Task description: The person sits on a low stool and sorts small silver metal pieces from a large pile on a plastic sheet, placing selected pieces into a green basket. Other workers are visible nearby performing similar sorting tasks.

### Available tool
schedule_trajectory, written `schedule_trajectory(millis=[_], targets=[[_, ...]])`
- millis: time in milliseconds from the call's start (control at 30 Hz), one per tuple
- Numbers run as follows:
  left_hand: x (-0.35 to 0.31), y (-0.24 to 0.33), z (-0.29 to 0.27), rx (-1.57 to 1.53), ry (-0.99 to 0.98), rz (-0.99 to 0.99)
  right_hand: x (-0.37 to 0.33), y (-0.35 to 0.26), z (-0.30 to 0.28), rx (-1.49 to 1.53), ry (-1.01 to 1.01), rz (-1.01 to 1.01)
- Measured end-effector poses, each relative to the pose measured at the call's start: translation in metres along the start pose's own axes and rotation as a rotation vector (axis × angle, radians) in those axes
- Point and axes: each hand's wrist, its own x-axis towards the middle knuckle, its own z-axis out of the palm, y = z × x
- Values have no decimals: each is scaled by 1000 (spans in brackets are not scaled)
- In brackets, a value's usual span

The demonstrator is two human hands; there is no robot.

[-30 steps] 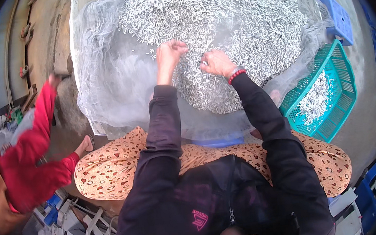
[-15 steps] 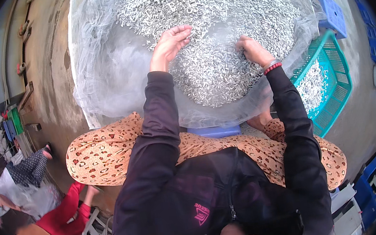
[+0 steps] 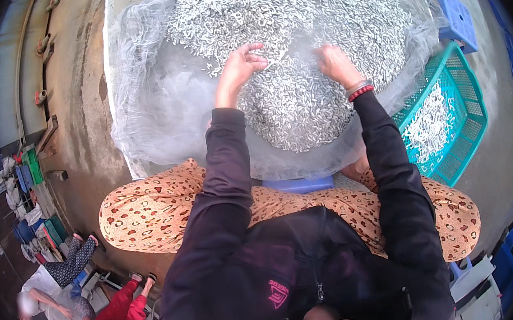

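A broad heap of small silvery fish [image 3: 302,118] is spread over a pale mesh net [image 3: 167,116] in front of me. Just above the middle of the heap, my left hand [image 3: 242,68] has its fingers stretched and apart; a pale fish lies by the fingertips, and I cannot tell whether they touch it. My right hand [image 3: 338,67], with a red bracelet at the wrist, is over the fish to the right. Its fingers are curled inward with blurred tips, and whatever they hold is too small to make out.
A teal basket [image 3: 463,132] holding pale, curled pieces stands on the right, beside a blue crate [image 3: 455,19]. Under the net's near edge is a blue stool-like object [image 3: 300,185]. Two people, one in red trousers [image 3: 120,318], are at the lower left.
My right hand has moved slightly left, nearer my left hand. My left hand's fingers have spread apart. The whole view has shifted a little, and the people at lower left have changed posture.
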Motion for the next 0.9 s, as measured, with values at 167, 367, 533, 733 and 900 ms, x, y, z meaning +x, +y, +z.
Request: schedule_trajectory(millis=[167,367,533,733,900], targets=[[-11,5,-15,-533,-18,64,41,-28,49,-42,92,-73],[-21,-39,-49,-845,4,120,57,-39,77,-382,55,-8],[14,-60,-57,-565,160,-90,49,-40,80,-439,-25,-65],[73,-67,-5,733,572,176,37,-41,87,-220,34,-61],[92,-61,14,952,450,424,41,-43,89,-329,4,-54]])
